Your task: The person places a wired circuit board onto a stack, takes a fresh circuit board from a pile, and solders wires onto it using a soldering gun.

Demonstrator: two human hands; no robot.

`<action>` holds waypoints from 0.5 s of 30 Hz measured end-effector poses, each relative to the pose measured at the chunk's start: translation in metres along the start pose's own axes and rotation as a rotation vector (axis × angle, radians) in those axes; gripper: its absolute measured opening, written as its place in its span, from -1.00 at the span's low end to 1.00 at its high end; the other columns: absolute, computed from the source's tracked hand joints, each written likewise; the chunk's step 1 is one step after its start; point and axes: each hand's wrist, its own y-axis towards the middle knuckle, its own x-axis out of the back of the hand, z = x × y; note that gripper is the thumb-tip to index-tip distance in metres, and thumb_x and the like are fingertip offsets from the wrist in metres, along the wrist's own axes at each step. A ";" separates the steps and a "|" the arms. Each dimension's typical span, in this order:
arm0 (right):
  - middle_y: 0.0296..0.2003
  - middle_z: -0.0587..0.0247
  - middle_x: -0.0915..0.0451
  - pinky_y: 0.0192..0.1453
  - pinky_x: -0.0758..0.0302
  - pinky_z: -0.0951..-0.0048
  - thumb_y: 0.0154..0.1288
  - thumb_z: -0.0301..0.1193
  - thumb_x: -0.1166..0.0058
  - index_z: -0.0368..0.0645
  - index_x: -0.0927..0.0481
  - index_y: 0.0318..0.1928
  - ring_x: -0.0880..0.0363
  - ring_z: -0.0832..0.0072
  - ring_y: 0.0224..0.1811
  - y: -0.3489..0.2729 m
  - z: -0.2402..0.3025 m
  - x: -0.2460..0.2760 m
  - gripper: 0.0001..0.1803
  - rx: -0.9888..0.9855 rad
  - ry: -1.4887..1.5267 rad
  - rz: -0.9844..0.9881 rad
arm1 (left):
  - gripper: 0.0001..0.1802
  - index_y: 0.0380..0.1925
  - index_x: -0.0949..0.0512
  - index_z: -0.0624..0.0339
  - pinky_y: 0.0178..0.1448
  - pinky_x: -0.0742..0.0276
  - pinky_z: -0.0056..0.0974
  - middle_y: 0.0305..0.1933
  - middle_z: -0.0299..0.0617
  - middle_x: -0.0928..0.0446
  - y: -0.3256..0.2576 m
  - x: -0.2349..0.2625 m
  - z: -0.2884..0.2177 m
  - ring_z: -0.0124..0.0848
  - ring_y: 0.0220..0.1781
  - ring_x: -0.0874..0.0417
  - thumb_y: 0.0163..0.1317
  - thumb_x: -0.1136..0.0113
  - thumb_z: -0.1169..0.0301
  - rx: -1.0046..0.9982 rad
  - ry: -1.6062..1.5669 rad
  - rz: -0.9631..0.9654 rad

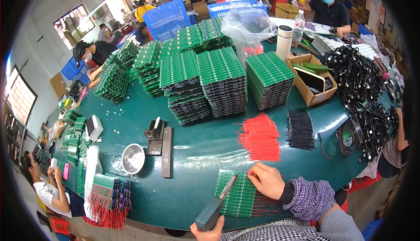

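Observation:
A green circuit board panel [238, 197] lies on the table in front of me, with several red wires [267, 206] sticking out from its right edge. My left hand [210, 232] is closed round the grey handle of a soldering iron [210, 214]. Its metal shaft slants up across the board's left part. Over the board's upper right corner, my right hand [267, 180] pinches with thumb and forefinger; a bit of red wire shows at the fingertips. Beyond it lie a pile of red wires [260, 138] and a smaller pile of black wires [300, 129].
Tall stacks of green boards [223, 79] stand across the middle. Left are a metal bowl [133, 159], an iron stand [155, 138], a dark flat bar [166, 153] and wired boards [109, 197]. Right are a cardboard box [321, 96] and bundled black cables [356, 74]. Other people sit around the table.

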 end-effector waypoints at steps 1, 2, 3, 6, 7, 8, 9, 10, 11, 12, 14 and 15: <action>-0.32 0.09 -0.55 -0.25 -0.53 0.10 0.27 -0.43 -0.19 -0.24 -0.53 -0.28 -0.60 0.06 -0.32 0.000 0.001 0.002 -0.86 -0.002 -0.002 0.011 | -0.55 -0.18 -0.60 0.40 -0.10 -0.57 -0.26 -0.18 -0.14 -0.67 0.000 0.000 0.001 -0.41 -0.19 -0.66 -0.05 -0.61 0.43 0.012 -0.018 -0.011; -0.32 0.10 -0.55 -0.25 -0.53 0.10 0.28 -0.43 -0.19 -0.24 -0.53 -0.28 -0.60 0.06 -0.32 0.000 0.001 0.003 -0.85 -0.005 -0.001 0.022 | -0.55 -0.18 -0.61 0.40 -0.10 -0.57 -0.26 -0.17 -0.14 -0.67 0.000 0.000 0.002 -0.41 -0.19 -0.66 -0.05 -0.61 0.44 0.025 -0.034 -0.022; -0.32 0.10 -0.55 -0.25 -0.53 0.10 0.28 -0.43 -0.19 -0.24 -0.53 -0.28 -0.60 0.06 -0.32 0.000 0.000 0.003 -0.85 0.000 -0.002 0.019 | -0.55 -0.18 -0.61 0.40 -0.10 -0.57 -0.26 -0.17 -0.14 -0.67 0.000 0.001 0.002 -0.41 -0.19 -0.66 -0.05 -0.61 0.44 0.020 -0.036 -0.024; -0.32 0.11 -0.53 -0.24 -0.52 0.11 0.29 -0.40 -0.19 -0.23 -0.53 -0.25 -0.60 0.08 -0.31 -0.001 -0.002 0.008 -0.83 0.014 -0.013 0.026 | -0.55 -0.18 -0.61 0.40 -0.10 -0.57 -0.26 -0.17 -0.14 -0.67 0.001 0.003 0.004 -0.41 -0.18 -0.66 -0.04 -0.60 0.43 0.004 -0.005 -0.012; -0.28 0.09 -0.51 -0.21 -0.52 0.12 0.31 -0.40 -0.17 -0.24 -0.53 -0.18 -0.59 0.08 -0.27 -0.001 0.000 0.014 -0.82 0.013 -0.004 0.041 | -0.54 -0.17 -0.61 0.41 -0.09 -0.57 -0.26 -0.17 -0.13 -0.67 0.000 0.003 0.007 -0.41 -0.18 -0.67 -0.04 -0.60 0.43 0.010 -0.005 -0.007; -0.23 0.08 -0.48 -0.18 -0.52 0.14 0.33 -0.41 -0.15 -0.25 -0.54 -0.11 -0.58 0.08 -0.24 0.000 0.002 0.018 -0.80 0.015 0.007 0.060 | -0.53 -0.17 -0.61 0.41 -0.09 -0.57 -0.26 -0.16 -0.13 -0.68 0.001 0.004 0.008 -0.41 -0.18 -0.67 -0.03 -0.60 0.42 0.017 -0.004 -0.007; -0.23 0.08 -0.48 -0.18 -0.52 0.14 0.33 -0.41 -0.15 -0.25 -0.54 -0.11 -0.58 0.08 -0.24 0.002 0.007 0.023 -0.80 0.023 0.006 0.061 | -0.53 -0.17 -0.61 0.41 -0.09 -0.57 -0.26 -0.16 -0.13 -0.68 0.002 0.004 0.008 -0.41 -0.18 -0.67 -0.03 -0.60 0.42 0.014 -0.008 -0.013; -0.19 0.05 -0.45 -0.14 -0.52 0.15 0.36 -0.43 -0.12 -0.26 -0.52 -0.04 -0.56 0.08 -0.21 0.006 0.012 0.030 -0.77 0.051 -0.014 0.065 | -0.53 -0.16 -0.61 0.42 -0.09 -0.57 -0.26 -0.16 -0.12 -0.68 0.003 0.006 0.007 -0.41 -0.18 -0.67 -0.03 -0.60 0.42 0.011 0.018 0.002; -0.15 0.03 -0.42 -0.10 -0.51 0.15 0.38 -0.45 -0.09 -0.27 -0.51 0.03 -0.54 0.07 -0.17 0.009 0.016 0.035 -0.73 0.073 -0.038 0.066 | -0.53 -0.16 -0.60 0.42 -0.09 -0.57 -0.26 -0.17 -0.12 -0.68 0.003 0.007 0.007 -0.40 -0.18 -0.67 -0.03 -0.60 0.41 0.010 0.042 0.024; -0.10 0.00 -0.38 -0.05 -0.51 0.16 0.32 -0.53 -0.07 -0.30 -0.48 0.13 -0.52 0.05 -0.13 0.011 0.015 0.038 -0.64 0.089 -0.041 0.101 | -0.53 -0.16 -0.60 0.42 -0.09 -0.57 -0.26 -0.17 -0.12 -0.68 0.003 0.007 0.007 -0.40 -0.18 -0.67 -0.03 -0.60 0.41 0.006 0.037 0.021; -0.12 0.00 -0.39 -0.05 -0.50 0.14 0.27 -0.56 -0.07 -0.30 -0.49 0.13 -0.52 0.05 -0.13 0.014 0.006 0.038 -0.61 0.122 -0.059 0.127 | -0.53 -0.16 -0.61 0.42 -0.09 -0.57 -0.25 -0.17 -0.12 -0.68 0.000 0.006 0.008 -0.39 -0.19 -0.67 -0.03 -0.60 0.41 0.033 -0.034 -0.036; -0.13 0.01 -0.39 -0.06 -0.50 0.12 0.23 -0.59 -0.08 -0.30 -0.50 0.12 -0.52 0.04 -0.14 0.015 0.002 0.037 -0.59 0.148 -0.073 0.153 | -0.53 -0.16 -0.61 0.42 -0.09 -0.57 -0.25 -0.17 -0.12 -0.68 -0.002 0.006 0.007 -0.39 -0.19 -0.67 -0.03 -0.60 0.41 0.030 -0.037 -0.039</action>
